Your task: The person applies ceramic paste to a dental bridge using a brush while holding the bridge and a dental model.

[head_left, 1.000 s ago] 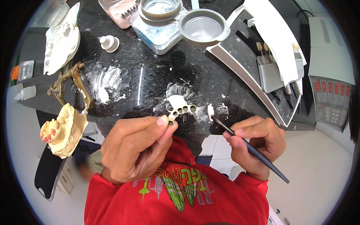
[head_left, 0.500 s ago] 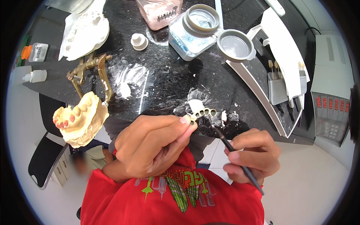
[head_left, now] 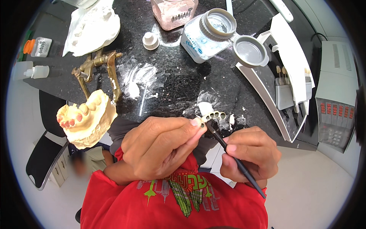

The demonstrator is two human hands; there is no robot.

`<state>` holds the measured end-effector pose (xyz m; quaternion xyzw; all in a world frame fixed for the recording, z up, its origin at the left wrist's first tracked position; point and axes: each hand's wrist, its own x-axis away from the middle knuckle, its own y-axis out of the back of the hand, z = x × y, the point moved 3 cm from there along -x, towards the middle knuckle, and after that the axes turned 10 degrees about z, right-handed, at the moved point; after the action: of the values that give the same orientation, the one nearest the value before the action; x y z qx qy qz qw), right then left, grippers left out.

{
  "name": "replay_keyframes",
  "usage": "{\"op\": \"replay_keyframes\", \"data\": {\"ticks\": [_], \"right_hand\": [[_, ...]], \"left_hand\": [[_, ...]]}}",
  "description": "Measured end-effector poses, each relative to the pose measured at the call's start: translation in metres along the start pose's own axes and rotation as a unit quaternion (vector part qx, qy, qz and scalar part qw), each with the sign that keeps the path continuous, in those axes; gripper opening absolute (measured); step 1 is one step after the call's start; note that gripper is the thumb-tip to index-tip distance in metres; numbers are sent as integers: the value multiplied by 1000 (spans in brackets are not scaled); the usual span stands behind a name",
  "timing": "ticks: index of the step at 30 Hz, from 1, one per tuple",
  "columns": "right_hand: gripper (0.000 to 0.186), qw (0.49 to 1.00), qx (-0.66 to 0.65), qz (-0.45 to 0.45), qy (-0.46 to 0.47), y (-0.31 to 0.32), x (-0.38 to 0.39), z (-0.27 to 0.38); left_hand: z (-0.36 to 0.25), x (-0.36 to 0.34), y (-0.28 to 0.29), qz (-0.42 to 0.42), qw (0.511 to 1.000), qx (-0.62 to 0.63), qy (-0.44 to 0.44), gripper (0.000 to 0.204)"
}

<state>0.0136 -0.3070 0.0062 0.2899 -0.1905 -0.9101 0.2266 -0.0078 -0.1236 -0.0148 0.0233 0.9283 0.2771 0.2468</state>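
Between its thumb and fingertips my left hand (head_left: 162,145) pinches one end of a dental bridge (head_left: 215,115), a small curved row of hollow, cream-coloured crowns. My right hand (head_left: 251,154) holds a thin black brush (head_left: 238,162) like a pen. The brush's tip sits at the bridge, close to my left fingertips; whether it touches cannot be made out. Just behind the bridge, a mound of white paste (head_left: 205,108) lies on the black worktop (head_left: 171,82), with a small white streak (head_left: 231,121) to its right.
A yellowish plaster jaw model (head_left: 87,120) on a brass articulator (head_left: 97,65) stands left, a white cast (head_left: 93,28) behind it. Behind the paste are an open powder jar (head_left: 207,36), a pink powder jar (head_left: 173,13) and a small bottle (head_left: 150,41). A shade-tab case (head_left: 263,97) and control unit (head_left: 335,107) stand right.
The brush tip has moved left along the bridge, nearer my left fingertips, and my right hand has shifted slightly left. The whole scene sits a little further right in the view.
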Motion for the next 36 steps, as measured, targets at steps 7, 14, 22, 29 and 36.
{"op": "replay_keyframes", "data": {"ticks": [7, 14, 22, 29, 36], "right_hand": [[31, 1000, -5, -8, -10, 0, -2, 1], [32, 1000, -5, -2, -12, 1, -1, 0], [31, 1000, -8, 0, -13, 1, -1, 1], [25, 990, -74, -71, -95, 17, 12, 7], [15, 973, -63, -55, -217, 33, 30, -3]], "left_hand": [[-1, -1, 0, -9, 1000, -5, 4, 28], [-1, -2, -1, -28, 1000, -9, 9, 24], [1, -1, -1, -30, 1000, -9, -3, 25], [0, -1, -2, -27, 1000, -2, 9, 26], [1, -3, -3, -51, 999, 4, 8, 27]]}}
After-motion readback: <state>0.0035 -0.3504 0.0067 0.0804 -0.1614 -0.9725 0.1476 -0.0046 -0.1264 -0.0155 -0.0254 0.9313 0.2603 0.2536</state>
